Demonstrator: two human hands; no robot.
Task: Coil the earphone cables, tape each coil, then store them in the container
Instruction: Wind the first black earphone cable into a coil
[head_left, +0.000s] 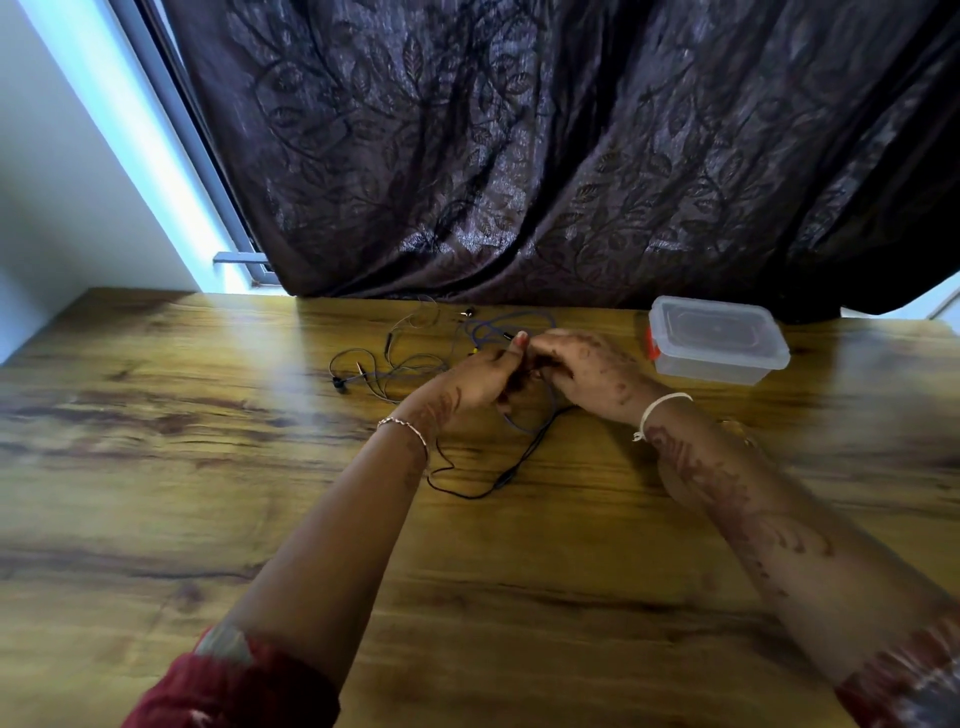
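My left hand and my right hand meet over the far middle of the wooden table, both pinched on a dark earphone cable. That cable droops from my hands in a loop toward me, with an inline remote on it. A bluish cable lies bunched just behind my fingers. More thin earphone cables sprawl loose to the left, one earbud showing. The clear plastic container, lid on with a red clip, stands to the right. No tape is in view.
A dark patterned curtain hangs over the table's far edge, right behind the cables and the container. A window frame and white wall lie at the back left. Bare wood spreads across the table's near half.
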